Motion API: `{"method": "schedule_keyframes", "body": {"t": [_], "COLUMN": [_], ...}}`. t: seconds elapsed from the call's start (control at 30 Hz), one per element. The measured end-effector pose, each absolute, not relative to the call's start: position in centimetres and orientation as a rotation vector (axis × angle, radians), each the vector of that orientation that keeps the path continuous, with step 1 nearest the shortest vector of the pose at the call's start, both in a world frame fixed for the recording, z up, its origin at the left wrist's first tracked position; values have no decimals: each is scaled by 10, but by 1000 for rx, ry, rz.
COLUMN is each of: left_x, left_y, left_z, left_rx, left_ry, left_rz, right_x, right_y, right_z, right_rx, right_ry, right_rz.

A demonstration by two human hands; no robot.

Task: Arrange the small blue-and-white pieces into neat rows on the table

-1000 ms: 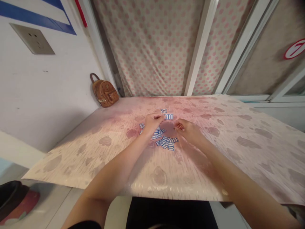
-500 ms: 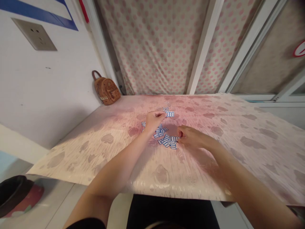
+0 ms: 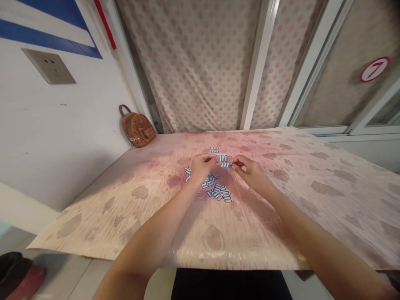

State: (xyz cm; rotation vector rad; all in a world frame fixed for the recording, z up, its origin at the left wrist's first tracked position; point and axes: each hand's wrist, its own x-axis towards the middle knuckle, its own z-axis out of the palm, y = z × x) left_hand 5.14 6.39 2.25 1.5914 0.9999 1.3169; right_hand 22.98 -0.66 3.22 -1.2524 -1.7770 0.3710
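My left hand [image 3: 202, 166] is closed in a pinch at the near edge of a small white-and-blue striped card [image 3: 222, 158]. Just below and to the right, a second striped card [image 3: 226, 165] is pinched between the thumb and fingers of my right hand [image 3: 246, 168]. The two cards are close together; whether they touch, I cannot tell. On the tabletop below lies a loose pile of similar pieces [image 3: 220, 192], partly hidden by my left hand. Beyond my hands, a small group of the same pieces [image 3: 215, 150] lies on the cloth.
A patterned pink cloth [image 3: 212, 237] covers the table. At its far left corner, a small brown backpack [image 3: 139, 129] leans against the wall. A dotted curtain [image 3: 200, 71] hangs behind the far edge. On the floor at left stands a dark-rimmed bin [image 3: 21, 277].
My right hand has moved up and left from the pile, bringing a striped card beside the one at my left hand. The left hand has kept its pinch. The view has tilted slightly.
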Motion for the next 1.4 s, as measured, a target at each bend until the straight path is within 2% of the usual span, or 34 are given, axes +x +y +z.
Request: {"method": "schedule_keyframes", "body": {"t": [0.3,1.4], "left_x": [57,59], "left_y": [60,53], "left_z": [16,21], "left_rx": [1650,1596], "left_ry": [902,859], "left_rz": [1302,1206], "right_x": [235,237], "right_y": [-7,-4], "right_z": [32,25], "right_rx": [-1477,-1390], "right_ry": [-1669,-1691], "right_rz": [114,96]}}
